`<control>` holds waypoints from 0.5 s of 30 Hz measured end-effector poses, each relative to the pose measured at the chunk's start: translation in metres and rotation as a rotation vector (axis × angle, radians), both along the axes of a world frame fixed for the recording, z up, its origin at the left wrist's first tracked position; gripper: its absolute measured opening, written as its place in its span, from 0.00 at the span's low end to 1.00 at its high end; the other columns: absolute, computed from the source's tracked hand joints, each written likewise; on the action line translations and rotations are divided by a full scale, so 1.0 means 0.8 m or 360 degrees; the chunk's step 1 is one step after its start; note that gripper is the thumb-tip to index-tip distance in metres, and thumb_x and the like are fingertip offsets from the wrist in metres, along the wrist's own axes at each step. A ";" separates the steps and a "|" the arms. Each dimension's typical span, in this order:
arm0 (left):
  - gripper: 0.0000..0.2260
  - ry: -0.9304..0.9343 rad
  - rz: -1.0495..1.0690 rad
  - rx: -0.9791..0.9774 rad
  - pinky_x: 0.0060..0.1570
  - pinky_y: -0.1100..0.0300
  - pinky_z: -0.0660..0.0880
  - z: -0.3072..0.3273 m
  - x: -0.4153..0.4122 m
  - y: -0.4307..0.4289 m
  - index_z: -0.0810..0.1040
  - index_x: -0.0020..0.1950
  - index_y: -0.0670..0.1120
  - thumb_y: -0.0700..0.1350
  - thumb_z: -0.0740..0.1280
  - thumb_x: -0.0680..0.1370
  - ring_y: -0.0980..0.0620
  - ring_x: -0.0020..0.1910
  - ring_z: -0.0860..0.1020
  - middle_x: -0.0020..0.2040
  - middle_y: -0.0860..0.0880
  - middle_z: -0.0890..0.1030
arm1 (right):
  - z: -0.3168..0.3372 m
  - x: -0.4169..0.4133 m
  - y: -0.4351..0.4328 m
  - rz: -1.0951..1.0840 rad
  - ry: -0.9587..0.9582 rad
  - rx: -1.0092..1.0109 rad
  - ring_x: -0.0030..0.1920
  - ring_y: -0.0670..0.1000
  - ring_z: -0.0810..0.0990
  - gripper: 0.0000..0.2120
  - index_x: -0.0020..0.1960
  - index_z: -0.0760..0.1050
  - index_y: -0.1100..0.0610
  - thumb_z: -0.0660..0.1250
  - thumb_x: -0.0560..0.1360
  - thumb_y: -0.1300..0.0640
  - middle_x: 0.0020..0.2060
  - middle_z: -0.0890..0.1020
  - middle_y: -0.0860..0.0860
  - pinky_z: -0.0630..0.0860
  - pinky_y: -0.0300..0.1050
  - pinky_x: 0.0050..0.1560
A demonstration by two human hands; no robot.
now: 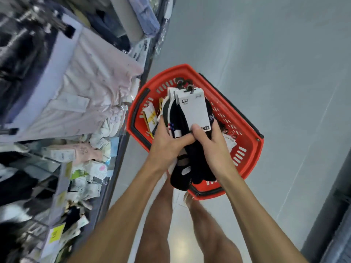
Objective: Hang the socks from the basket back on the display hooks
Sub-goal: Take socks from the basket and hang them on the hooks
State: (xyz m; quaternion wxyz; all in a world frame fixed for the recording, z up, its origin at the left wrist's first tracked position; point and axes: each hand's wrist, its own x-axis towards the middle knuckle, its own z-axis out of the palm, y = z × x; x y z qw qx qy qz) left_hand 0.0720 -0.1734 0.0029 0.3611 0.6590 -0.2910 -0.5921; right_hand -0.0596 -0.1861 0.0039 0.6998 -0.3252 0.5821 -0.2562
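Display rack crowded with packaged socks [76, 168] is seen left. Left hand [167, 143] is curled around a bundle of black socks on white card headers [191, 111], also pinched by right hand [210, 147], above red plastic basket [254, 156]. Bunched hangers could be snagged during separation, and a pair dropped.

A red plastic basket [190, 70] sits on the grey tiled floor [266, 54]. Grey metal display shelving [115, 164] stands left of it. A bundle of black carded socks [182, 168] is above it, and yellow-and-white carded packs [150, 116] lie inside it.
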 end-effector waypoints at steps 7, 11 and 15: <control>0.16 0.0479 0.0426 -0.0069 0.51 0.58 0.81 0.276 0.091 0.007 0.85 0.57 0.50 0.40 0.73 0.70 0.49 0.54 0.85 0.54 0.48 0.87 | 0.272 0.087 -0.044 0.0440 -0.0233 -0.0341 0.61 0.48 0.81 0.15 0.68 0.73 0.51 0.62 0.82 0.55 0.59 0.83 0.46 0.75 0.52 0.64; 0.15 0.0638 0.0643 -0.0160 0.47 0.55 0.83 0.419 0.138 0.046 0.88 0.47 0.53 0.47 0.76 0.61 0.50 0.48 0.86 0.48 0.48 0.88 | 0.411 0.140 -0.033 0.0782 -0.0263 -0.0749 0.57 0.29 0.76 0.16 0.69 0.72 0.49 0.63 0.81 0.53 0.54 0.81 0.30 0.69 0.24 0.55; 0.26 0.0558 0.0882 -0.0248 0.54 0.55 0.81 0.524 0.179 0.102 0.85 0.57 0.45 0.46 0.77 0.59 0.48 0.53 0.85 0.51 0.45 0.87 | 0.533 0.196 -0.001 0.1046 -0.0289 -0.0942 0.64 0.37 0.76 0.16 0.62 0.71 0.27 0.62 0.79 0.45 0.61 0.80 0.34 0.72 0.30 0.60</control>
